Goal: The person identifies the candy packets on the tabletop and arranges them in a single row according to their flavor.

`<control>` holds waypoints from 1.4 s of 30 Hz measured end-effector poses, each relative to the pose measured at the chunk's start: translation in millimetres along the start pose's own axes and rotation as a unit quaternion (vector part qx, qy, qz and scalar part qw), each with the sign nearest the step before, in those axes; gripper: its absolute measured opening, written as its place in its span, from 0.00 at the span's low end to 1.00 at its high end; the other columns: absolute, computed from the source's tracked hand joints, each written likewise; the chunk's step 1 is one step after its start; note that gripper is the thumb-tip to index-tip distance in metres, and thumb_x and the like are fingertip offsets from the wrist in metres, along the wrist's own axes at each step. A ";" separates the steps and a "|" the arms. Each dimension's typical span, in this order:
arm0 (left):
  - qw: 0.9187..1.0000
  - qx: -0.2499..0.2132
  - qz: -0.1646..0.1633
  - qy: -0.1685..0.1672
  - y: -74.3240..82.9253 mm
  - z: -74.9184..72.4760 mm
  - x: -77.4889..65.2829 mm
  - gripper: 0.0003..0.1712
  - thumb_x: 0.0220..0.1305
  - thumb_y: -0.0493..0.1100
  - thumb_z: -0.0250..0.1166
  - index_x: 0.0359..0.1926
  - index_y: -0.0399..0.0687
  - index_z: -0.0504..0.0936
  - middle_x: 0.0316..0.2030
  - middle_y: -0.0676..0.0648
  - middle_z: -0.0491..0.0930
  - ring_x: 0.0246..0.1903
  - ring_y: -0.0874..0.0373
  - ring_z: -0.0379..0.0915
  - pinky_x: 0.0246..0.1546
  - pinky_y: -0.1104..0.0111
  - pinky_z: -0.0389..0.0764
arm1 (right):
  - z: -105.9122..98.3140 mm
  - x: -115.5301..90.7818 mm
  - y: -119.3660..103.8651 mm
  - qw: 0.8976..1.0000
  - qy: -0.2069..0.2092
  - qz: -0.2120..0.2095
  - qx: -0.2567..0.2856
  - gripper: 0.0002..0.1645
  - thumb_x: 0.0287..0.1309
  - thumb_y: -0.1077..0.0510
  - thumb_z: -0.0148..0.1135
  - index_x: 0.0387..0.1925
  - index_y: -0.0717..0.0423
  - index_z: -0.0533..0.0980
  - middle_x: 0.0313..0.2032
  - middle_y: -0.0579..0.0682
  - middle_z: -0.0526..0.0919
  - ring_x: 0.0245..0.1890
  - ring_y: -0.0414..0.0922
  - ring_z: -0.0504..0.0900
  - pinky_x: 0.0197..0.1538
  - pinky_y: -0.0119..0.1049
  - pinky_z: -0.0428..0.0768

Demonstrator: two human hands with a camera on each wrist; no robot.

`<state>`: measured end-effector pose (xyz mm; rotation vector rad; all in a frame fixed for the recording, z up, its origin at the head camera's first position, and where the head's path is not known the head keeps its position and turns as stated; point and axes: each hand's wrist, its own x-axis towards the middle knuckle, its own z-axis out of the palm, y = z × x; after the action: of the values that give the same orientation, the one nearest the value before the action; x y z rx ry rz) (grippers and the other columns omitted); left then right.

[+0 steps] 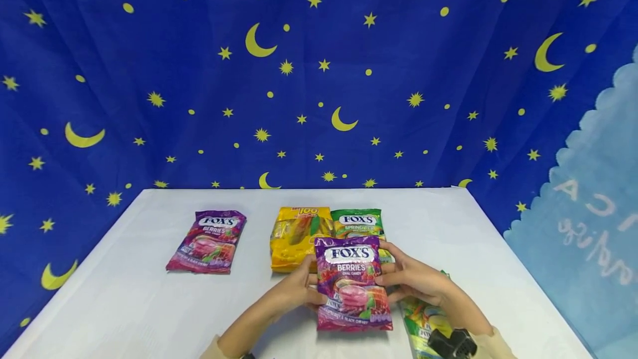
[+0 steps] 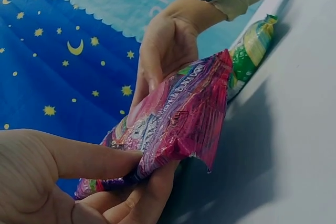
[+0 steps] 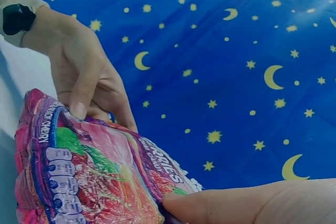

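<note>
A purple Fox's Berries candy bag (image 1: 353, 287) is held up off the white table between both hands, its printed front toward the head camera. My left hand (image 1: 295, 288) pinches its left edge, thumb on the front and fingers behind. On the opposite edge my right hand (image 1: 417, 276) grips the bag, thumb on the front. In the left wrist view the candy bag (image 2: 173, 114) appears tilted, with the left hand (image 2: 100, 177) at its near side. The right wrist view shows the bag's front (image 3: 105, 171) close up. Fingers behind the bag are partly hidden.
A second purple Fox's Berries bag (image 1: 208, 241) lies on the white table (image 1: 119, 292) at left. Behind the held bag are a yellow candy bag (image 1: 294, 242) and a green Fox's Spring Tea bag (image 1: 356, 223). Another green bag (image 1: 423, 326) lies under the right forearm.
</note>
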<state>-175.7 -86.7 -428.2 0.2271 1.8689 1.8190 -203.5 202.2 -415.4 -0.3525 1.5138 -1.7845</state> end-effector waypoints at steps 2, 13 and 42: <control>1.000 0.011 -0.004 0.000 1.7 -1.2 0.8 0.44 0.54 0.25 0.65 0.67 0.37 0.51 0.43 0.39 0.82 0.34 0.46 0.81 0.33 0.59 0.83 | -0.2 0.9 0.5 1.000 0.002 -0.003 0.005 0.50 0.62 0.69 0.57 0.73 0.49 0.36 0.58 0.66 0.74 0.52 0.63 0.77 0.43 0.49 0.82; 1.000 0.012 0.000 -0.012 0.4 -7.6 -4.8 0.46 0.54 0.28 0.66 0.68 0.36 0.49 0.46 0.37 0.80 0.36 0.44 0.81 0.35 0.58 0.83 | 4.9 2.1 0.5 1.000 -0.005 -0.017 -0.001 0.49 0.63 0.68 0.56 0.73 0.50 0.38 0.58 0.65 0.74 0.53 0.63 0.77 0.44 0.50 0.82; 0.995 0.087 0.037 0.033 10.2 -66.5 -30.9 0.32 0.67 0.43 0.61 0.64 0.33 0.58 0.40 0.37 0.83 0.33 0.47 0.82 0.32 0.58 0.84 | 52.4 60.1 -11.0 0.991 0.070 -0.044 -0.104 0.50 0.55 0.66 0.66 0.71 0.58 0.45 0.47 0.61 0.80 0.41 0.58 0.83 0.34 0.50 0.84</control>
<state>-183.0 -158.8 -413.2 0.3039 2.0939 1.7312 -214.6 123.0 -406.9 -0.4084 1.8171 -1.7530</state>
